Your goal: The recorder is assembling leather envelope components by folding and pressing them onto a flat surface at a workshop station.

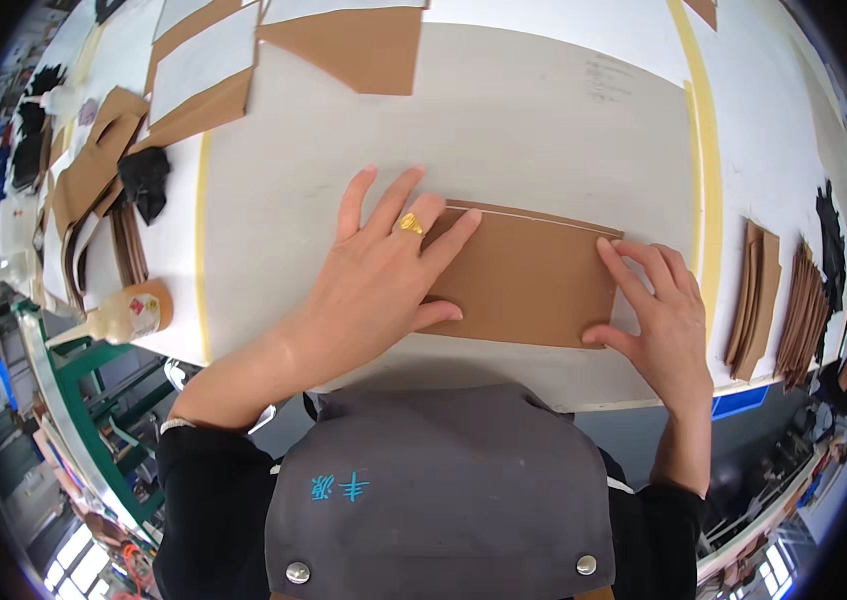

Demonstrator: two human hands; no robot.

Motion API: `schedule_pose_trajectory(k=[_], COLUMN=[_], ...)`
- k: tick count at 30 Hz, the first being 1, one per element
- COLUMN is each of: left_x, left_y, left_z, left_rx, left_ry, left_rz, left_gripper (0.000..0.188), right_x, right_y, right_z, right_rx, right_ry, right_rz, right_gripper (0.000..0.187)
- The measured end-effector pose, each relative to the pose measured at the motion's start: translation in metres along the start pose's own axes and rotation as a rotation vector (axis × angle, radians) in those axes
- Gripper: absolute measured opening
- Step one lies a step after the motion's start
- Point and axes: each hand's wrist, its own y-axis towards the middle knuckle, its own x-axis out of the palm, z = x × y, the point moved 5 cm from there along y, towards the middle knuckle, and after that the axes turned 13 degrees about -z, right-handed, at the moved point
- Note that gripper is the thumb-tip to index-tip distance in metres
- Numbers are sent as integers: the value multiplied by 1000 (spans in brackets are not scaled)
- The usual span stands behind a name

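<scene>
- Here I see a flat brown piece lying on the white table, near the close edge and right in front of me.
- It looks like thin leather or card, smooth and plain, with four sides. Its far edge shows a thin pale line.
- My left hand lies flat on the left end of the brown piece, fingers spread wide, pressing down. A gold ring sits on one finger.
- My right hand rests on the right end, fingers spread, with the thumb at the near corner.
- To the right, near the table edge, brown cut pieces stand in stacks.
- At the far left lie more brown shapes and a black scrap.
- A glue bottle lies on its side at the left edge.
</scene>
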Motion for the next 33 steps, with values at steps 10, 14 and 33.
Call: schedule_pose_trajectory(k=[10, 14, 33], left_x=[-2, -3, 9], left_y=[-9, -13, -35], left_z=[-10, -9, -19], left_rx=[90, 97, 57], left_ry=[-85, -55, -284], left_rz=[-165, -144, 295], left_gripper=[95, 99, 50], right_x=[-2, 0, 8], right_y=[-3, -5, 5], right_z=[5, 5, -19], right_rx=[19, 29, -180], right_ry=[24, -15, 211], right_rz=[-145, -134, 99], right_gripper=[102, 103, 68])
